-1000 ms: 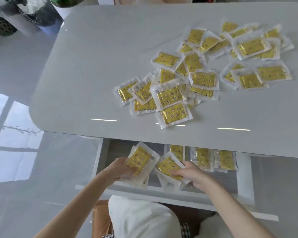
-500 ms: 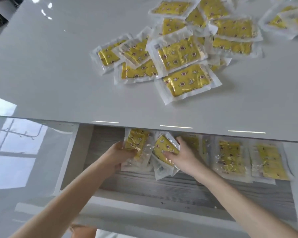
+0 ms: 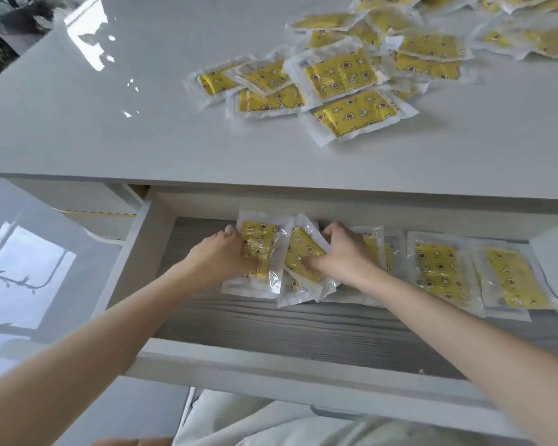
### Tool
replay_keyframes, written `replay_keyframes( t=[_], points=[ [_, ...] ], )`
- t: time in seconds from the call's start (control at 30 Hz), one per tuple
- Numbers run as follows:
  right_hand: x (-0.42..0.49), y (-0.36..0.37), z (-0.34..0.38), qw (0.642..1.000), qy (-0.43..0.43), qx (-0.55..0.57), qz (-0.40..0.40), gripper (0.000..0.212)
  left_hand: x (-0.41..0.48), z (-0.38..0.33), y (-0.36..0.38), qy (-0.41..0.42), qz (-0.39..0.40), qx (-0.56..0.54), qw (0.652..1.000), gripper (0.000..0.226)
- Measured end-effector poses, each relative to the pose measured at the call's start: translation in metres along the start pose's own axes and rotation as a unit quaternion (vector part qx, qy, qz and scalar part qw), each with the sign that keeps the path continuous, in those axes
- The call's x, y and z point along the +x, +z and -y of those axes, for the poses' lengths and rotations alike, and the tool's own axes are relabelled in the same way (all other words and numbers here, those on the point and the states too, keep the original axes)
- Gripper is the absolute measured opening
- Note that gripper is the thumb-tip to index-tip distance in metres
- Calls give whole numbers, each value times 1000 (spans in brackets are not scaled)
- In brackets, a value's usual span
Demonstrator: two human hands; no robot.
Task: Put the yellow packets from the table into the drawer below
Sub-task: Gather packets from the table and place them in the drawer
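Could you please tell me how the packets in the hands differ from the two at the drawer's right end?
The left hand and right hand grip the held packets; the right-end packets lie untouched. The held packets fan out at angles; the right-end packets lie nearly parallel, side by side. Both are yellow, clear-wrapped, inside the drawer.

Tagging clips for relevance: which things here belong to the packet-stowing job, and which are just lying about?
In the job: left hand, gripping one packet bundle; right hand, gripping a second bundle; flat packets at the drawer's right; open drawer; heaped packets on the table.
Lying about: blurred dark objects beyond the table's far left corner; white fabric below the drawer front.
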State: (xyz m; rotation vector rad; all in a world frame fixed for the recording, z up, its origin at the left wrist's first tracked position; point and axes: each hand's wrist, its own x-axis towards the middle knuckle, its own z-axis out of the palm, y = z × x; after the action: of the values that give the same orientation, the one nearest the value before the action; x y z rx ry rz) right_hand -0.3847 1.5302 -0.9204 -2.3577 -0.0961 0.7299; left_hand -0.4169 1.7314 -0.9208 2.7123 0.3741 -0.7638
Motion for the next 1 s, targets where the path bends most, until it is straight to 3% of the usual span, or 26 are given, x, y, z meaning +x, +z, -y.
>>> replay_keyframes(
  t=[0.13, 0.27, 0.47, 0.53, 0.7, 0.87, 1.0],
  points=[
    [-5, -8, 3, 1000, 15, -11, -24, 56, -4, -3, -3, 15, -30, 83, 996, 80],
    [-12, -15, 3, 997, 13, -13, -80, 27, -12, -6, -4, 52, -29, 73, 996, 79],
    [-25, -17, -3, 993, 22, -11, -118, 15, -24, -14, 1, 168, 43, 135, 976, 108],
    [-25, -21, -9, 991, 53, 41, -117, 17, -24, -14, 1, 194, 63, 175, 963, 110],
    [-20, -31, -32, 968, 115, 165, -150, 29, -18, -10, -1, 176, 27, 219, 959, 108],
    [-21, -25, -36, 962, 155, 153, -164, 23, -24, -7, -8, 150, 41, 222, 963, 110],
    [-21, -22, -28, 967, 165, 137, -136, 34, -30, -7, -8, 153, 44, 213, 964, 88]
  ],
)
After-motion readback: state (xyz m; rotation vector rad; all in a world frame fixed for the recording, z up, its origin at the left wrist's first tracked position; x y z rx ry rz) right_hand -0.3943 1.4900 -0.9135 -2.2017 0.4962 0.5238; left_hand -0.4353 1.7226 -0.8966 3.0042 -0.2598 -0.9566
